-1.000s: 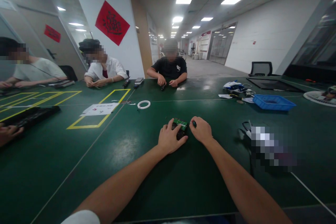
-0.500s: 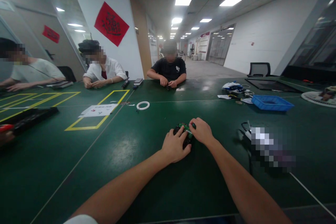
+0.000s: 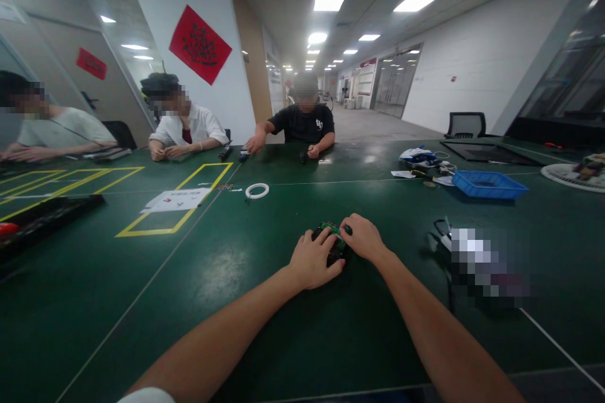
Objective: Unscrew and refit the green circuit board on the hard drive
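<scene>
A small black device with a green circuit board [image 3: 336, 243] lies on the green table in front of me. My left hand [image 3: 312, 259] rests over it, fingers on the board and thumb along its near edge, gripping it. At the board's right edge my right hand [image 3: 363, 237] is closed in a pinch around a small dark piece [image 3: 348, 229], too small to name. The fingers cover much of the device.
A white ring [image 3: 257, 191] and a paper [image 3: 177, 200] lie ahead left. A blue tray [image 3: 489, 184], cables and a blurred-out object [image 3: 486, 262] are at right. A black tray [image 3: 51, 223] is far left. Three people sit across the table [image 3: 227, 327].
The person opposite has reached one hand out to the left, towards items on the table. My hands have barely moved. At the far left, a hand has left the red object.
</scene>
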### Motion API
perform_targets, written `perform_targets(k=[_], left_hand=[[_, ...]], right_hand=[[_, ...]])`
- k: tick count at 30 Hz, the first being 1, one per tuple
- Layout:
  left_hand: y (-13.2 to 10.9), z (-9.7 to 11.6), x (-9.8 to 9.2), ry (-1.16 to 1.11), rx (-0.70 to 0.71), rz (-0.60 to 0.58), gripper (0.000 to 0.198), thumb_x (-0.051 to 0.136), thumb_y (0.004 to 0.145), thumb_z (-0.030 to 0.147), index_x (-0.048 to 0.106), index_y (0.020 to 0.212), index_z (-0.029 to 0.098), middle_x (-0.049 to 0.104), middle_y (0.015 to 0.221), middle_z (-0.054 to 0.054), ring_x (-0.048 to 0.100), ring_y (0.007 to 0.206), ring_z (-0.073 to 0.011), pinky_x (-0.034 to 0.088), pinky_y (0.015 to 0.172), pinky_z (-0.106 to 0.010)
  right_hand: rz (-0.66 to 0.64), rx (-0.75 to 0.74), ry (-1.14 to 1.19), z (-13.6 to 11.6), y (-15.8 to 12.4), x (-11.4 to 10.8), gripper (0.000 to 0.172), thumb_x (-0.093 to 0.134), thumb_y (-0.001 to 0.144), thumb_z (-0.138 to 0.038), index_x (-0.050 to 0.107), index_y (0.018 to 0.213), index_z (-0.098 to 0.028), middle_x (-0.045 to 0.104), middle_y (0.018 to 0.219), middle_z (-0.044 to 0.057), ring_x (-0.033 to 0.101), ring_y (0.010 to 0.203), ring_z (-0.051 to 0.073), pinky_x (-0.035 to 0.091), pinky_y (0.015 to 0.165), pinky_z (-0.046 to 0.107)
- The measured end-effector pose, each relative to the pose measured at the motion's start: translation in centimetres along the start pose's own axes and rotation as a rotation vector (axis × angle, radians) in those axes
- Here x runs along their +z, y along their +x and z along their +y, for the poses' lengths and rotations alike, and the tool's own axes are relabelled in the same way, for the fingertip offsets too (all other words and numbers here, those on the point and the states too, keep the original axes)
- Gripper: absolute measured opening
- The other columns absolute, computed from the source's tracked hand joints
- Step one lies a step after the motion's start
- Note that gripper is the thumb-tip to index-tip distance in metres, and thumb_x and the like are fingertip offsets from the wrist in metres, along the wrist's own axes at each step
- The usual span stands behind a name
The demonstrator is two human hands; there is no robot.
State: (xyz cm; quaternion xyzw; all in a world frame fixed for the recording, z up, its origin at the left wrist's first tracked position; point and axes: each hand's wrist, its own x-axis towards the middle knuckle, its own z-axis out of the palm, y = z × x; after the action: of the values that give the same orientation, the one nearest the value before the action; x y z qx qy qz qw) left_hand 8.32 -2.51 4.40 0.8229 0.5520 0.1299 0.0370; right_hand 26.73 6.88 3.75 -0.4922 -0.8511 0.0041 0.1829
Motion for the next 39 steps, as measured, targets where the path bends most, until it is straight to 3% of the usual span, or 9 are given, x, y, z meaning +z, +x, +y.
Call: perform_targets(k=[10, 39], left_hand=[[0.0, -0.1, 0.5, 0.012, 0.0, 0.027, 0.072, 0.04, 0.091, 0.068, 0.036, 0.153, 0.032, 0.038, 0.158, -0.006, 0.041, 0.13, -0.0425, 0.041, 0.102, -0.059], [0.0, 0.1, 0.3, 0.004, -0.021, 0.009, 0.07, 0.042, 0.09, 0.066, 0.038, 0.151, 0.032, 0.038, 0.158, -0.006, 0.04, 0.131, -0.0421, 0.038, 0.105, -0.06]], right_hand=[[0.011, 0.024, 0.034, -0.3, 0.0, 0.1, 0.016, 0.055, 0.095, -0.032, 0.067, 0.092, -0.022, 0.063, 0.097, 0.004, 0.06, 0.084, 0.016, 0.04, 0.072, 0.026], [-0.053, -0.036, -0.047, -1.0, -0.4, -1.2, 0.021, 0.054, 0.097, -0.033, 0.072, 0.096, -0.022, 0.066, 0.099, 0.007, 0.063, 0.088, 0.018, 0.044, 0.076, 0.027]])
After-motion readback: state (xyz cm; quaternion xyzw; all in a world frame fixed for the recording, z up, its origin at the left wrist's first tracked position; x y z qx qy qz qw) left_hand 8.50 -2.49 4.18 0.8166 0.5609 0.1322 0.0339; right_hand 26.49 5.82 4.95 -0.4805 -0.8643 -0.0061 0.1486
